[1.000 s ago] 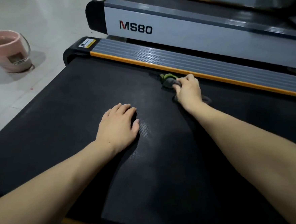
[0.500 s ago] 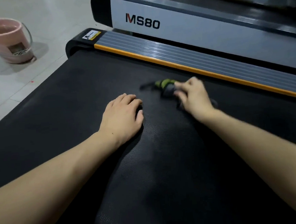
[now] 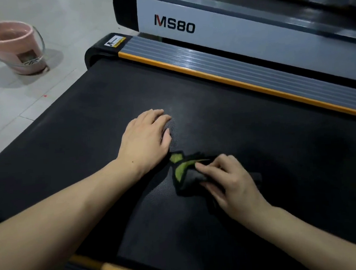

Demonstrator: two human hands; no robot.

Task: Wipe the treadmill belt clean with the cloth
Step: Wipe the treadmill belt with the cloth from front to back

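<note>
Right hand [image 3: 229, 182] grip closed over a bunched dark cloth [image 3: 185, 172] with green patches, pressing it onto the treadmill belt [image 3: 257, 139]. Most of the cloth sticks out ahead of the fingertips; a little trails behind the palm.

Left hand [image 3: 145, 139] lies flat on the belt, fingers together, holding nothing, just beyond the cloth's loose front corner.

Risks, as judged:
- Bunched cloth gives narrow contact, so strokes may leave unwiped bands.
- Loose corner could run under or against the left hand.
- Leaning weight on the left hand could shift the belt mid-stroke.
- Far strip by the orange-edged side rail [image 3: 242, 75], well beyond the grip, may get skipped.

Pink bucket [image 3: 13, 47] sits on the floor, far off.
</note>
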